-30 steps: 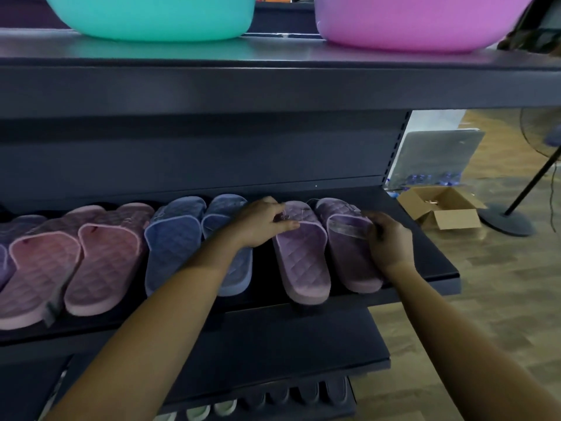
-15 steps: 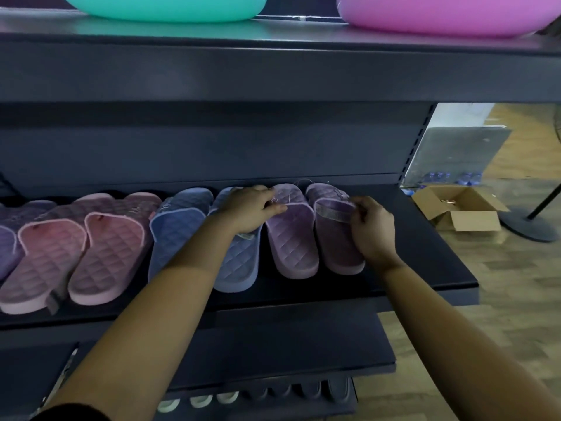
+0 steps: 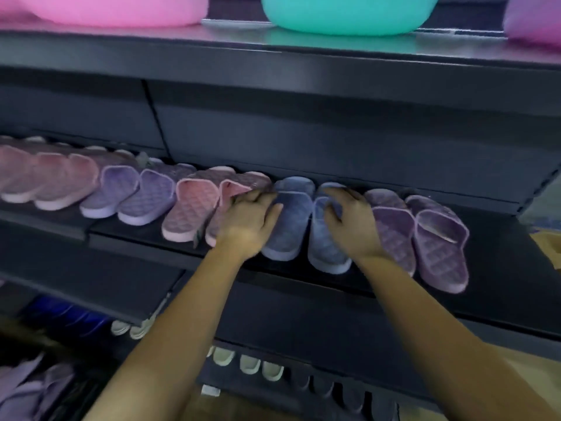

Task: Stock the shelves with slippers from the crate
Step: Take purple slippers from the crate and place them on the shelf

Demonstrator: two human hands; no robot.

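Head view: on the dark metal shelf, a pair of blue quilted rubber slippers lies lengthwise front to back, heels at the front edge and toes toward the back panel. The right hand curls its fingers over the right slipper's strap. The left hand lies across the other blue slipper and a neighbouring pink quilted slipper; its grip is too blurred to tell.

**Both hands moved left, off the purple pair**

The left hand has left the left purple slipper and now lies across the left blue slipper and the adjoining pink slipper. The right hand has released the right purple slipper and now grips the strap of the right blue slipper.
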